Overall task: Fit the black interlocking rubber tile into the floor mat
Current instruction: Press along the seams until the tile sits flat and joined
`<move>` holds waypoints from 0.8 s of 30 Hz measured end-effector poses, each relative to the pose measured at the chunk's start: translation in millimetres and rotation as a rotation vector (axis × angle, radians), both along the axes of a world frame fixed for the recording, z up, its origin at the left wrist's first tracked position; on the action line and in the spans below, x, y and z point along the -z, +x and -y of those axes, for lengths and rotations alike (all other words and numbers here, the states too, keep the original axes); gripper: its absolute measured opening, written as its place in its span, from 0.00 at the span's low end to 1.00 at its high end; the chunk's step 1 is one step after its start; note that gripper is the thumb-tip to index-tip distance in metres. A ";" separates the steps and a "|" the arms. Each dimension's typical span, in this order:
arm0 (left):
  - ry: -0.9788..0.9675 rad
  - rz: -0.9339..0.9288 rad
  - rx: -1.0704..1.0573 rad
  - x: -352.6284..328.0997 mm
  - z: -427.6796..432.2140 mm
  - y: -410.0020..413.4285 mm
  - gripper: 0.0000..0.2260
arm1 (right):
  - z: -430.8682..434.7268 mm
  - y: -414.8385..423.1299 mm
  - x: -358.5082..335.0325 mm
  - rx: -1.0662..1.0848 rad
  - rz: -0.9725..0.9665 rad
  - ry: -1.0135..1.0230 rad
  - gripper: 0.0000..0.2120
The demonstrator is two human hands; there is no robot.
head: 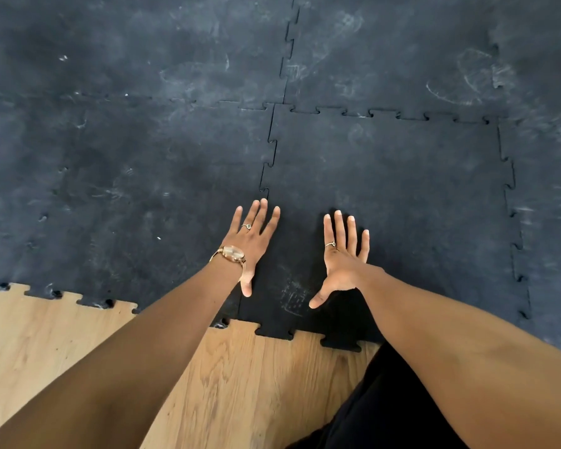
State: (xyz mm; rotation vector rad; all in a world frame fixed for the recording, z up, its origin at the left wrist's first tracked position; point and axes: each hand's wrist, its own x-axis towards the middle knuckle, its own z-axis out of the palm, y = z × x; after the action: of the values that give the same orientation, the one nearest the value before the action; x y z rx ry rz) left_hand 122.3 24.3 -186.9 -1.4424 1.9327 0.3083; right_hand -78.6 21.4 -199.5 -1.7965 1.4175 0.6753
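Head view: where does the clean black interlocking rubber tile (386,205) sit?

— In the corner gap of the dusty dark grey rubber floor mat (126,157), its near tabs over the pale wooden floor (62,335).

And the grip?

— Both spread flat, pinching nothing. The left hand (251,244) lies across the left seam; the right hand (344,254) rests on the tile.

So which step?

— Pressing the teeth home, I'd judge. The far and right seams look seated. Next calls for firm downward pressure along the left seam towards the near corner.
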 end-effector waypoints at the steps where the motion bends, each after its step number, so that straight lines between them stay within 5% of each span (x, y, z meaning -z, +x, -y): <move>1: 0.046 0.017 0.007 2.0 3.2 -1.9 0.75 | -0.6 0.4 -0.4 -0.001 -0.004 -0.001 0.83; 24: 0.489 0.097 -0.100 9.9 43.4 -9.3 0.64 | 13.7 -1.9 -12.4 -0.002 0.017 0.114 0.79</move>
State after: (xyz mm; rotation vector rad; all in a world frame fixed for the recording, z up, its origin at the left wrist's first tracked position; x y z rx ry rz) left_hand 113.0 -19.1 -196.7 -1.2009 1.5670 0.6908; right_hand -80.5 7.8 -187.1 -1.7110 1.3392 0.7261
